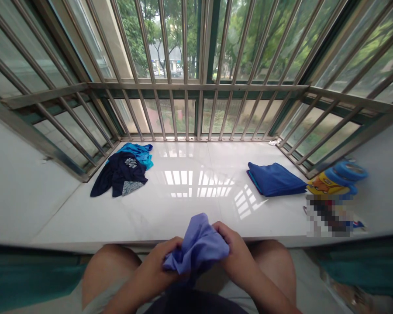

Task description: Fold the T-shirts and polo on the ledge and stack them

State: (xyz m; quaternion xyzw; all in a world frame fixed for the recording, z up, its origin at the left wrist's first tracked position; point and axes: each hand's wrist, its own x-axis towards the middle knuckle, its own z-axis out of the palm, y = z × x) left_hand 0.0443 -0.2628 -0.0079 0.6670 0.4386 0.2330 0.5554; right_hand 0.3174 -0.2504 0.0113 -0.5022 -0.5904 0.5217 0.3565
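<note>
A crumpled purple cloth garment point(201, 246) is held over my lap, just in front of the sill's edge. My left hand point(167, 261) grips its left side, fingers curled into the folds. On the other side my right hand point(231, 244) is closed on the fabric too, with most fingertips hidden behind it. A loose heap with a dark navy garment point(118, 174) and a bright blue garment point(136, 152) lies at the left of the sill. To the right rests a folded stack of cloth with a blue piece point(277, 179) on top.
The white glossy sill point(183, 209) spans the space before my knees. Metal bars point(196, 87) close off the window behind it. At the right stand a yellow and blue container point(334, 179) and a pixelated item point(330, 216). Green fabric point(29, 270) hangs at the lower left.
</note>
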